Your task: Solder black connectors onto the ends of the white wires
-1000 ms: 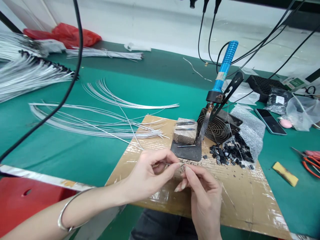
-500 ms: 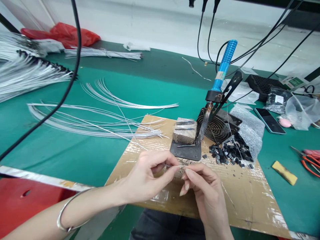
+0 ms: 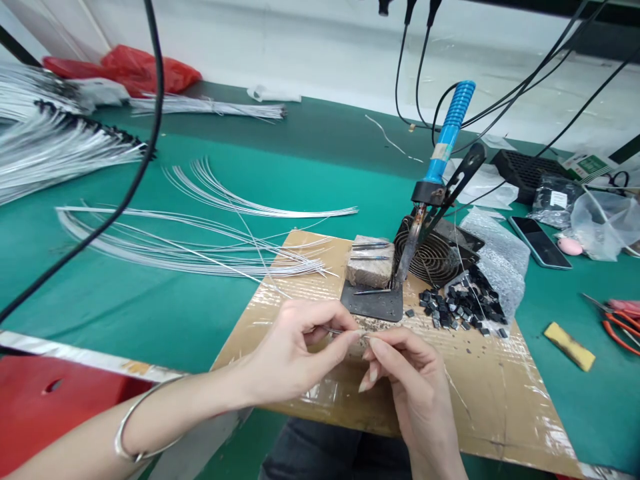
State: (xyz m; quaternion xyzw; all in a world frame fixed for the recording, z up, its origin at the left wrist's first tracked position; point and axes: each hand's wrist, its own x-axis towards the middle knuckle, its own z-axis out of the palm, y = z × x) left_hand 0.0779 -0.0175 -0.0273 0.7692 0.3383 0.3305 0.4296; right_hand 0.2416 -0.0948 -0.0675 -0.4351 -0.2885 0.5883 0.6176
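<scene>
Over the cardboard sheet [image 3: 490, 407], my left hand [image 3: 295, 353] pinches a thin grey-white wire [image 3: 333, 329] between thumb and forefinger. My right hand [image 3: 417, 380] is closed on the same wire's end, its fingertips almost meeting those of the left. The very tip between the fingers is too small to make out. Just beyond my hands, a soldering iron with a blue handle [image 3: 450, 127] leans in its stand, whose dark base [image 3: 373, 310] carries a grey block [image 3: 370, 271] with metal tips on top. Small black pieces [image 3: 440, 310] lie in a heap to the right.
Loose white wires [image 3: 200, 263] spread across the green mat on the left, with thick wire bundles [image 3: 60, 153] behind. A black cable [image 3: 155, 100] hangs in front at left. To the right are a round fan grille [image 3: 433, 253], a phone [image 3: 540, 241], a yellow sponge [image 3: 570, 345] and red-handled pliers [image 3: 623, 327].
Almost nothing differs. Both hands keep their pinch at the same spot, and the wire trailing left of my left hand has shifted slightly.
</scene>
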